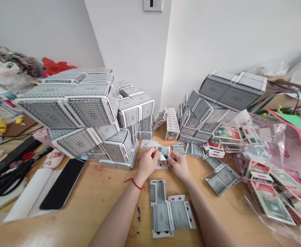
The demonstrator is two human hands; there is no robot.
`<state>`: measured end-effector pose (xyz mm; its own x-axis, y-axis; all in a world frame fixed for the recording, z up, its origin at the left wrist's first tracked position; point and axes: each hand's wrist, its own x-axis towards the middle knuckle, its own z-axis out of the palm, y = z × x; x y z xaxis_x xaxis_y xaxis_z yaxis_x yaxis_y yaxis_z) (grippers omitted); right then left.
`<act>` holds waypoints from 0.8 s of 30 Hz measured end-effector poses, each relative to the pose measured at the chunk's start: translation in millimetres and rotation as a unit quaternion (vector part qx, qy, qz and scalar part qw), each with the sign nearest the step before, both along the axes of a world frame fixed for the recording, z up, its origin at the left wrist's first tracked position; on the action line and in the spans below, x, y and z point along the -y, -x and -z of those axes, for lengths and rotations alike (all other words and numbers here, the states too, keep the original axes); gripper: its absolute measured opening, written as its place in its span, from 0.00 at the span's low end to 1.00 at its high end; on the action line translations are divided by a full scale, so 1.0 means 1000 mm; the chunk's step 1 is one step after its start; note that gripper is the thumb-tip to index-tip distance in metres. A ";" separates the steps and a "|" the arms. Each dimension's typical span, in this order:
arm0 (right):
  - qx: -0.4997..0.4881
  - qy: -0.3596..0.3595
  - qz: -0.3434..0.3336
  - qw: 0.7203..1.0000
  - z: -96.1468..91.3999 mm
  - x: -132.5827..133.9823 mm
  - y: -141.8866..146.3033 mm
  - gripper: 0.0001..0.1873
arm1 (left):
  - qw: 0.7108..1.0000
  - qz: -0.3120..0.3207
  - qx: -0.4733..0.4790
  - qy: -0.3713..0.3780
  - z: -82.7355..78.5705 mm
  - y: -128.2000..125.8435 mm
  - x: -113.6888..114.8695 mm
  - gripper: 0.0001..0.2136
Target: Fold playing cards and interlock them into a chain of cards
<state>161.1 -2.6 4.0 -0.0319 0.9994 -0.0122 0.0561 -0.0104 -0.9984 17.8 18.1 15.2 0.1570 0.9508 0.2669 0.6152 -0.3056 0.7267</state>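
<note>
Both hands were at mid-worktop, working on one card. We saw the left hand pinching it from the left, thumb on its back, and the right hand pinching at its near right edge. We could not tell how far it was folded. Face-up cards lay just behind the left hand.

Done, as far as we could see: two tall stacks of patterned blocks, the left stack bulkier, leaning outward over a phone; the right stack leaning the other way. Between them stood a pale row of narrow pieces.

Partly done, we judged: a joined piece between the forearms, folded cards set edge to edge, some end flaps showing faces. More folded pieces lay right of the right hand, apart from the stacks.

Left over: card boxes heaped at far right among plastic; whether they held cards we could not tell. We put the work well advanced, with the small pieces not yet closed into blocks.
</note>
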 end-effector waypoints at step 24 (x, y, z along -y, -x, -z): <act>0.368 -0.123 0.003 0.922 -0.006 0.003 0.004 0.37 | 0.991 -0.034 -0.074 -0.111 0.017 0.004 -0.007 0.19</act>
<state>157.2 -5.4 10.0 -0.0998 0.9752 0.1978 0.7190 0.2080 -0.6632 13.4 25.4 -1.7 0.1477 0.8813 0.4488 0.7341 -0.4018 0.5475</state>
